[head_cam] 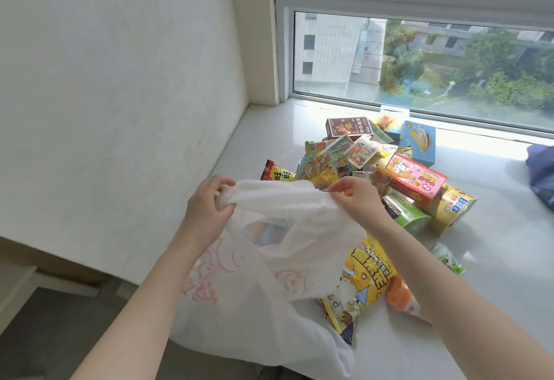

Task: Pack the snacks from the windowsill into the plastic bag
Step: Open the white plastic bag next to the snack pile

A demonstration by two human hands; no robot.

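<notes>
A white plastic bag (269, 283) with faint red print hangs over the near edge of the windowsill (494, 259). My left hand (207, 209) pinches the bag's top rim on the left. My right hand (356, 197) pinches the same rim on the right, and the rim is stretched between them. Behind the bag lies a heap of snacks (365, 158): a pink rabbit box (416, 179), a blue box (418, 143), a dark red box (349, 128), a green packet (404, 212). A yellow popcorn bag (362, 283) lies partly under the plastic bag.
An orange-capped item (400, 294) and a small green-white packet (449, 259) lie by my right forearm. A yellow "BIG" pack (452, 206) sits right of the heap. Dark blue cloth (542, 176) is at the right edge. A white wall (120, 110) stands left; the window (419, 62) is behind.
</notes>
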